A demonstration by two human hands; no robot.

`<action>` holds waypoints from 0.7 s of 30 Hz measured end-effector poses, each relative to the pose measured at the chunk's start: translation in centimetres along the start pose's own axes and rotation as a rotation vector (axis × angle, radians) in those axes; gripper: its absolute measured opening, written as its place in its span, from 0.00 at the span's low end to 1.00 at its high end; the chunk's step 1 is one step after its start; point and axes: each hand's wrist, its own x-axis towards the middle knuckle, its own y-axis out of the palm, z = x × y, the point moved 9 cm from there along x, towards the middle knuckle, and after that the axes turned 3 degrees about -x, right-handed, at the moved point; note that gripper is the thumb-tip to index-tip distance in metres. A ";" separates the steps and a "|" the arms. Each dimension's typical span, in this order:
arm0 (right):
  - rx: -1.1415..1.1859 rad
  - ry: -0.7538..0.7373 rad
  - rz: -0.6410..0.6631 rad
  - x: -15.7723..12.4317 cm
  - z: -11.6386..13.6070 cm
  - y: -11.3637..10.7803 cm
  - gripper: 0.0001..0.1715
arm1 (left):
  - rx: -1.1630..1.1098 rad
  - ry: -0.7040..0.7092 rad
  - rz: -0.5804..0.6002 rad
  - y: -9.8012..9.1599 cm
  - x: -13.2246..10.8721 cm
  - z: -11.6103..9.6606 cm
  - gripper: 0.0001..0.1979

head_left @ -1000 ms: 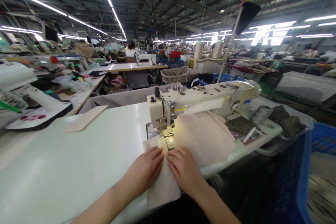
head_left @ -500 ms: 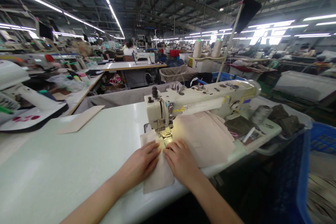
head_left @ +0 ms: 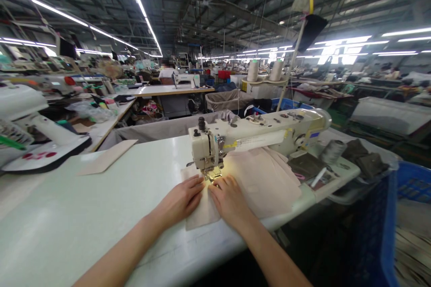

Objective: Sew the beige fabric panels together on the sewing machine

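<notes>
A beige fabric piece (head_left: 200,216) lies on the pale table under the needle area of a cream sewing machine (head_left: 249,133). My left hand (head_left: 184,197) rests flat on this fabric, fingertips just left of the lit presser foot (head_left: 213,175). On the other side, my right hand (head_left: 231,201) presses down with slightly bent fingers, its tips close in front of the foot. Neither palm is visible. More beige fabric pieces (head_left: 266,181) lie layered to the right, partly beneath the machine arm.
A single beige piece (head_left: 107,157) lies on the table at left, near a white machine (head_left: 30,121). Grey thread cone (head_left: 332,151) and dark cloth (head_left: 365,159) sit at right. A blue crate (head_left: 390,215) stands beside the table; a fabric-lined bin (head_left: 144,130) is behind.
The beige fabric under the hands has moved forward toward the machine, so less of it shows in front. Both hands have stayed close to the presser foot. The view has shifted slightly.
</notes>
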 end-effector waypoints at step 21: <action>0.208 0.038 0.085 -7.6 -3.6 -5.2 0.09 | 0.419 -0.449 0.180 0.3 -1.1 1.0 0.17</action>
